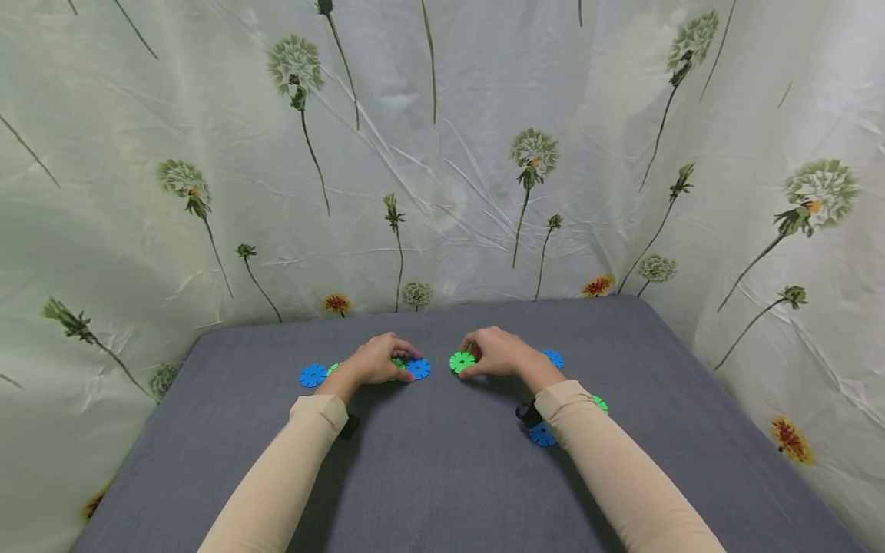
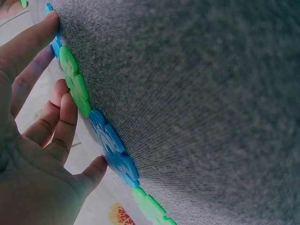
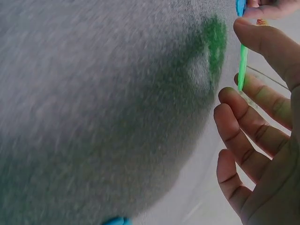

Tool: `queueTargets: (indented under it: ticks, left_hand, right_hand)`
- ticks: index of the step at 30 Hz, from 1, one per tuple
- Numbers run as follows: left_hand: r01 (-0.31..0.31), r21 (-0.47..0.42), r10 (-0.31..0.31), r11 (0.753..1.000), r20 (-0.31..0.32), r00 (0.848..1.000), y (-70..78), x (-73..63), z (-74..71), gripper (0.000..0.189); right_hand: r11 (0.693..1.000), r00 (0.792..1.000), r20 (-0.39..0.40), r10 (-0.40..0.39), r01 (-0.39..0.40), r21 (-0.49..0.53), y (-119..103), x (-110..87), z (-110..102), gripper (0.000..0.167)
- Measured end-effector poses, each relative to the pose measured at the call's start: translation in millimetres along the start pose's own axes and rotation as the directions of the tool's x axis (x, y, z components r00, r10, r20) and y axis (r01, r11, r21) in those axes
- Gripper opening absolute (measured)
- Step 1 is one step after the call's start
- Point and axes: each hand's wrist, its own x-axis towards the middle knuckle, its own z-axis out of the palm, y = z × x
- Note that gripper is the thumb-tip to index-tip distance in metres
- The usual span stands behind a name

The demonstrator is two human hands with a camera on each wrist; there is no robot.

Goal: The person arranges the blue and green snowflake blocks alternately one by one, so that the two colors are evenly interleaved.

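My left hand (image 1: pixel 376 359) holds the edge of a blue notched plastic disc (image 1: pixel 418 369) between thumb and index finger. This disc is the right end of a row lying on the cloth. In the left wrist view, a green disc (image 2: pixel 75 82), another blue disc (image 2: pixel 113 147) and a second green disc (image 2: pixel 151 207) follow it edge to edge. Across a small gap, my right hand (image 1: pixel 503 352) pinches a separate green disc (image 1: pixel 462 362) by its right edge. The right wrist view shows this green disc (image 3: pixel 242 68) edge-on, raised off the cloth.
At the row's left end lies a blue disc (image 1: pixel 313 375). Right of my right hand is a loose blue disc (image 1: pixel 553 359). Another blue disc (image 1: pixel 542 435) and a green disc (image 1: pixel 600 403) are partly hidden by the right forearm. A flowered curtain (image 1: pixel 456 192) hangs behind the grey table (image 1: pixel 442 476).
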Motion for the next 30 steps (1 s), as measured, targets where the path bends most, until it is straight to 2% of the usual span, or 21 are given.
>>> queueTargets:
  ticks: [7, 13, 20, 30]
  left_hand:
    - [0.010, 0.003, -0.010, 1.000, -0.005, 1.000, 0.1, 0.7, 0.3, 0.039]
    - [0.015, 0.010, -0.015, 1.000, -0.010, 1.000, -0.8, 1.0, 1.4, 0.039]
    - [0.014, 0.011, -0.014, 1.000, -0.012, 1.000, -1.5, 1.3, 1.1, 0.038]
    - [0.015, 0.009, -0.015, 1.000, -0.020, 1.000, -2.1, 1.1, 1.4, 0.038]
  right_hand:
    - [0.999, 0.999, -0.003, 0.033, -0.033, -0.015, -6, 8.4, 7, 0.048]
    - [0.997, 0.998, -0.050, 0.037, -0.040, -0.069, -13, 14.4, 15, 0.047]
    - [0.987, 0.993, -0.086, 0.086, -0.096, -0.126, -27, 16.1, 21, 0.048]
    - [0.971, 0.989, -0.103, 0.110, -0.129, -0.201, -36, 17.6, 23, 0.047]
